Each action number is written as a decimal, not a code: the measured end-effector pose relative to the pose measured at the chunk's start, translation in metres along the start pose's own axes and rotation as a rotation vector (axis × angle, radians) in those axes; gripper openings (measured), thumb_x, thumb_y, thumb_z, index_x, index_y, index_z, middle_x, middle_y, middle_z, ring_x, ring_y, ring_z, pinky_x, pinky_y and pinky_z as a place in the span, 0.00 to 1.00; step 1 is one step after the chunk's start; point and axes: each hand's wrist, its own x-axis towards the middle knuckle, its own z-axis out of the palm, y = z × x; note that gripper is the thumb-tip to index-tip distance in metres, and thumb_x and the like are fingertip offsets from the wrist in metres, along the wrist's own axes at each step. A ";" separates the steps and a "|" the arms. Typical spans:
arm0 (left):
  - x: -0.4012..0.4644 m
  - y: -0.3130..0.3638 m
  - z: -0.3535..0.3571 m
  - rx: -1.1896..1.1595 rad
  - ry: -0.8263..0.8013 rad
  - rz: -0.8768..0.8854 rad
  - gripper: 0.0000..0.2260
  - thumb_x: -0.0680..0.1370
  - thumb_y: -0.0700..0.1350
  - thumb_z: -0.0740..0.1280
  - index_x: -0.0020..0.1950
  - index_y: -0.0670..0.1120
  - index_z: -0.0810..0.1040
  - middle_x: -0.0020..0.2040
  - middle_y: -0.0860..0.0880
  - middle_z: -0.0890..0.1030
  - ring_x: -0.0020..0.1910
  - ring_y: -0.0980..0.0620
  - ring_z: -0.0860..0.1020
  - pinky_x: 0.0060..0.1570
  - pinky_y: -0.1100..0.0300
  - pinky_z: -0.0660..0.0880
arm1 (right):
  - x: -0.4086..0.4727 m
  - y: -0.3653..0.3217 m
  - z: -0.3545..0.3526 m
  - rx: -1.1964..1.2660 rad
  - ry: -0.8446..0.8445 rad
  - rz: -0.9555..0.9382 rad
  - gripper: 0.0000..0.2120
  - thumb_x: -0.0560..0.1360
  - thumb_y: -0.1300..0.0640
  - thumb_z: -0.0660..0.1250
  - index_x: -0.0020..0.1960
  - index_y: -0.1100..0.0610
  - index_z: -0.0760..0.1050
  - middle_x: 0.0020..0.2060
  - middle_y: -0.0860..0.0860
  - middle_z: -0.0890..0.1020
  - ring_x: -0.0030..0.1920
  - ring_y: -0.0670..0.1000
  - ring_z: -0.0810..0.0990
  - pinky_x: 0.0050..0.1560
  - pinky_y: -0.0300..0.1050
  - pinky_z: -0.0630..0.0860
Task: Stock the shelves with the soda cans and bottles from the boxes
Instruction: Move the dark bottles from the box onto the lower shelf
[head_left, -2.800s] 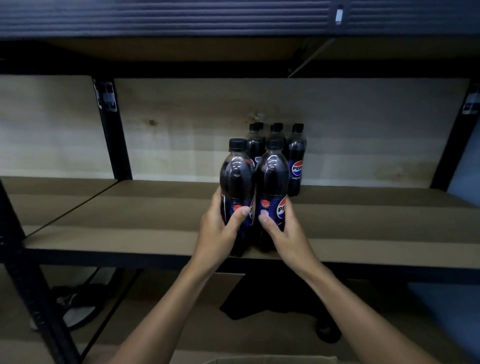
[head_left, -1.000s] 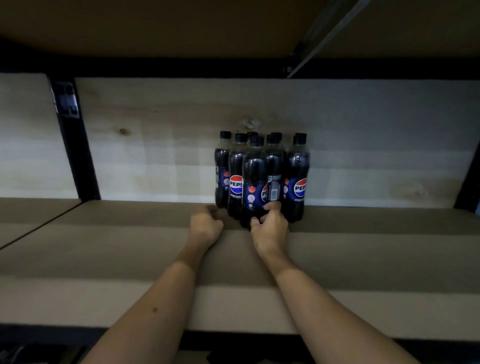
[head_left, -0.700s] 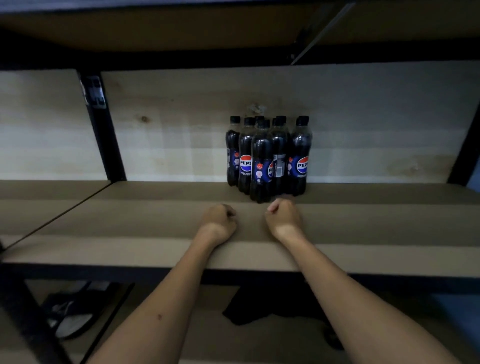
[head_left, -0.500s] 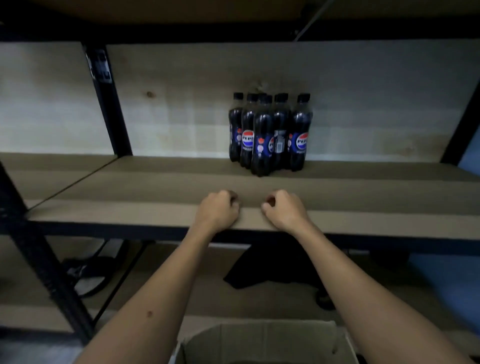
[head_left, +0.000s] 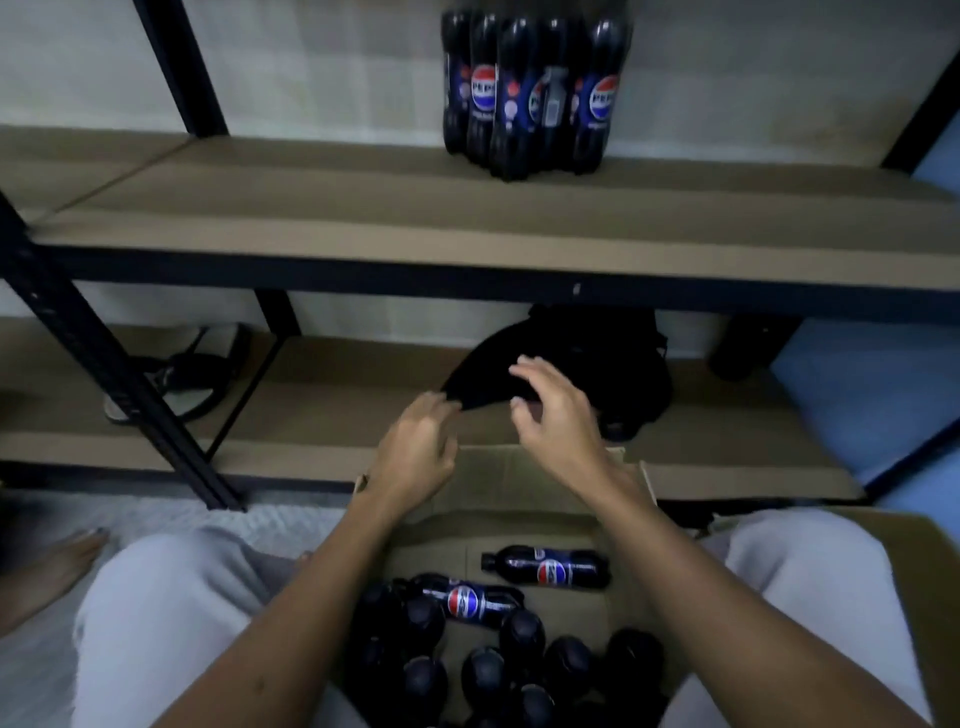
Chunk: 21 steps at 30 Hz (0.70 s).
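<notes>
Both hands (head_left: 483, 431) hover empty, fingers loose, above the box (head_left: 519, 478).

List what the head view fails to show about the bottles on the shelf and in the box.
- Shelf bottles: caps cut off by the top edge; back ones hidden behind the front ones, so no count.
- Box bottles: nearest ones cut by the bottom edge and dark; forearms cover the sides.
- Black item on the lower shelf: too dark to identify.
</notes>
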 end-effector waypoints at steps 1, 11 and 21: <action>-0.008 -0.008 0.010 0.032 -0.172 -0.078 0.21 0.77 0.44 0.65 0.70 0.49 0.73 0.66 0.44 0.76 0.66 0.43 0.73 0.65 0.54 0.71 | -0.012 0.007 0.005 -0.005 -0.088 0.063 0.18 0.77 0.60 0.66 0.67 0.58 0.75 0.66 0.55 0.78 0.69 0.53 0.73 0.70 0.44 0.67; -0.085 -0.050 0.069 0.098 -1.063 -0.241 0.25 0.65 0.54 0.79 0.60 0.53 0.80 0.57 0.50 0.82 0.54 0.51 0.80 0.50 0.65 0.74 | -0.112 0.070 0.069 -0.190 -1.091 0.455 0.28 0.68 0.51 0.78 0.66 0.52 0.75 0.59 0.51 0.80 0.59 0.53 0.78 0.58 0.42 0.74; -0.114 -0.063 0.097 0.138 -0.585 -0.274 0.13 0.76 0.49 0.69 0.60 0.53 0.78 0.58 0.46 0.79 0.56 0.41 0.78 0.54 0.53 0.76 | -0.156 0.114 0.100 -0.053 -0.811 0.628 0.26 0.70 0.47 0.74 0.68 0.42 0.73 0.60 0.47 0.81 0.60 0.52 0.79 0.61 0.45 0.74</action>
